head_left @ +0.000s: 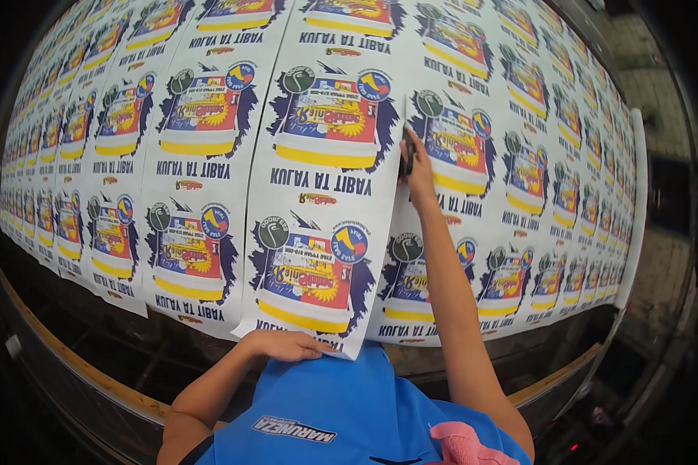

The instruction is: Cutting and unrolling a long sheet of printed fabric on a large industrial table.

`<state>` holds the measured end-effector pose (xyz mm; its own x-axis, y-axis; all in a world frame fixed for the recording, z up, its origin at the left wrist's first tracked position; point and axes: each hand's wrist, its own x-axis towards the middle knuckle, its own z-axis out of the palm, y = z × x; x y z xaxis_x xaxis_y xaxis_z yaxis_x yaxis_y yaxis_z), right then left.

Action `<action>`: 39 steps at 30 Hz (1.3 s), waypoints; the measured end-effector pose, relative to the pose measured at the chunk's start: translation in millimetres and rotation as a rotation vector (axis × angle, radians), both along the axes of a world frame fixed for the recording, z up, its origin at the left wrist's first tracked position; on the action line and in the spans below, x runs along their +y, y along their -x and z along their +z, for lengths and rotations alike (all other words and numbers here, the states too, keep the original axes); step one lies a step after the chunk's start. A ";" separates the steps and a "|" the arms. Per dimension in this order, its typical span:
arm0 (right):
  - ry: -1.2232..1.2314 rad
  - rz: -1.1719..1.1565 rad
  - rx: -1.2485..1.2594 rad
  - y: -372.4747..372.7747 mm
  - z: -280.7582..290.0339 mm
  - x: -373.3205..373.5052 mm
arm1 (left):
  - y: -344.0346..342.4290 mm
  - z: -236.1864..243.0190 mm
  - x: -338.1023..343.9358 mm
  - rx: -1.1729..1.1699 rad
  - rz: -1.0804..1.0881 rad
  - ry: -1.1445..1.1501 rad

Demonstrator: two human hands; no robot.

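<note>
Blue, Red and Yellow Repeat Across White

My feed shows me a white paper strip (287, 209) patterned with upside-down blue, red and yellow motifs, each backed by jagged dark purple, with green and blue discs and dark lettering. I see the same pattern on the wide white paper sheet (442, 209). I also pick out a black handheld tool (406, 161), a bright blue fabric shirt (326, 395) and a pink cloth (469, 446).

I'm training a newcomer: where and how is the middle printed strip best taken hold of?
Probably by the near edge of the middle printed strip, coming from the person's side. Its near corner juts over the blue shirt and looks thin, so a flat pinch from above and below should suit. The left grip is at this edge; the right grip and its dark tool are at the right edge.
</note>
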<state>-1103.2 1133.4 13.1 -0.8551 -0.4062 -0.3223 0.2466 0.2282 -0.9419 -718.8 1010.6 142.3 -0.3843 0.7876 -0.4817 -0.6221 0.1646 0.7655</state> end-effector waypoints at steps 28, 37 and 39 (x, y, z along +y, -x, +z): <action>0.140 -0.118 -0.014 -20.8 60.4 175.2 | -8.3 9.0 33.4 0.116 0.331 0.397; 0.193 -0.042 -0.444 -314.9 78.6 458.2 | -5.6 -9.9 146.2 0.519 0.181 0.609; 0.303 -0.029 -0.486 -368.3 87.7 477.5 | 2.0 -8.5 189.2 0.549 0.169 0.588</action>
